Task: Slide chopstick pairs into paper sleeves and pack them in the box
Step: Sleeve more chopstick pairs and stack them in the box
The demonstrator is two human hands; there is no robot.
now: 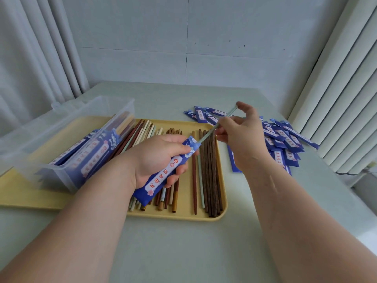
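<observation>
My left hand (pixel 157 158) grips a blue paper sleeve (pixel 163 176) with a white label and red characters, held slanted above the yellow tray (pixel 223 193). My right hand (pixel 240 131) pinches pale green chopsticks (pixel 219 124) whose lower ends sit in the sleeve's open mouth, while the upper ends stick out past my fingers. Loose chopsticks (pixel 208 170) in brown, red, cream and green lie along the tray. A clear plastic box (pixel 67 139) on the tray's left part holds several filled sleeves.
A heap of empty blue sleeves (pixel 283 139) lies on the pale table (pixel 183 248) to the right of the tray, partly behind my right hand. Curtains hang at both sides, and a white wall stands behind the table's far edge.
</observation>
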